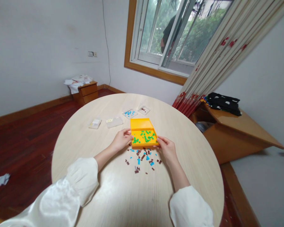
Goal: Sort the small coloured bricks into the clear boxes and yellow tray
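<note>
A yellow plastic box (144, 146) with its lid (141, 123) tipped back is held between my two hands over the round table. Inside it lie several small green building bricks (146, 137). My left hand (122, 139) grips the left side of the box, fingers closed on its edge. On the opposite side, my right hand (166, 145) pinches the lower right corner. Just in front of the box, loose brown bricks (143, 156) and blue bricks (139, 161) are scattered on the tabletop.
Behind the box stand a clear tray with blue bricks (130, 113) and a smaller one with brown bricks (144, 110). Further left are a clear lid (114, 122) and a small clear case (95, 123). The round wooden table (80, 151) carries everything; a wooden cabinet (239, 129) stands at right.
</note>
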`<state>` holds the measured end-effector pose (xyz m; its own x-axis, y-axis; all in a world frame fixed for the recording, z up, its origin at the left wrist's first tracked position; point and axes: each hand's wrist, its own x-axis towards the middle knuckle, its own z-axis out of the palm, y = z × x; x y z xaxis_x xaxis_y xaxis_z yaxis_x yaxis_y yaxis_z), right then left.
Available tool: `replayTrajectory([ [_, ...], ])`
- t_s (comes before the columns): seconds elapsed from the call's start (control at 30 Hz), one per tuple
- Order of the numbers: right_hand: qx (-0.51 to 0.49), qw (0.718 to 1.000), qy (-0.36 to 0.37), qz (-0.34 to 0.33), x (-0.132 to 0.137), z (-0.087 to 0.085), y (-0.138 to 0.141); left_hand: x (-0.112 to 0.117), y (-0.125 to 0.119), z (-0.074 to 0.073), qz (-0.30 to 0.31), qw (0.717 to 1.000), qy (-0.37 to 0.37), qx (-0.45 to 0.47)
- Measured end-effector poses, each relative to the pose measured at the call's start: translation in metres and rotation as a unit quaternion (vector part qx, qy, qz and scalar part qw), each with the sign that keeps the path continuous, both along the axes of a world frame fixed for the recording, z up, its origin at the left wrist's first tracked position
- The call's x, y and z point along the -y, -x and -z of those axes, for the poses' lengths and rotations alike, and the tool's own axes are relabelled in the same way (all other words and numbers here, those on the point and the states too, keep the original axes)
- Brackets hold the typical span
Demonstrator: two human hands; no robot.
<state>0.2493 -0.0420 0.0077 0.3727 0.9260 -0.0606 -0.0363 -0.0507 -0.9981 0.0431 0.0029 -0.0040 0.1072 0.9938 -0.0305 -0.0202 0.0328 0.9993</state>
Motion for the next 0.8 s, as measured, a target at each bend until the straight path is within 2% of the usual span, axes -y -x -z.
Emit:
replayTrajectory([
  [0.13, -0.034, 0.999, -0.016, -0.007, 0.002, -0.005, 0.001, 0.0, 0.004, -0.007, -0.021, 0.984, 0.098, 0.144],
  [0.27, -0.04, 0.998, -0.035, -0.023, 0.004, -0.007, 0.001, 0.003, 0.008, -0.016, 0.075, 0.963, 0.129, 0.224],
  [0.4, -0.081, 0.996, -0.02, -0.044, 0.005, -0.008, 0.001, 0.006, 0.009, -0.021, 0.111, 0.954, 0.124, 0.248],
  [0.57, -0.153, 0.985, 0.008, -0.08, 0.006, -0.01, 0.0, 0.006, 0.011, -0.019, 0.151, 0.949, 0.105, 0.254],
  [0.8, -0.213, 0.972, -0.008, -0.101, 0.006, -0.007, -0.002, 0.002, 0.014, -0.022, 0.159, 0.932, 0.119, 0.304],
])
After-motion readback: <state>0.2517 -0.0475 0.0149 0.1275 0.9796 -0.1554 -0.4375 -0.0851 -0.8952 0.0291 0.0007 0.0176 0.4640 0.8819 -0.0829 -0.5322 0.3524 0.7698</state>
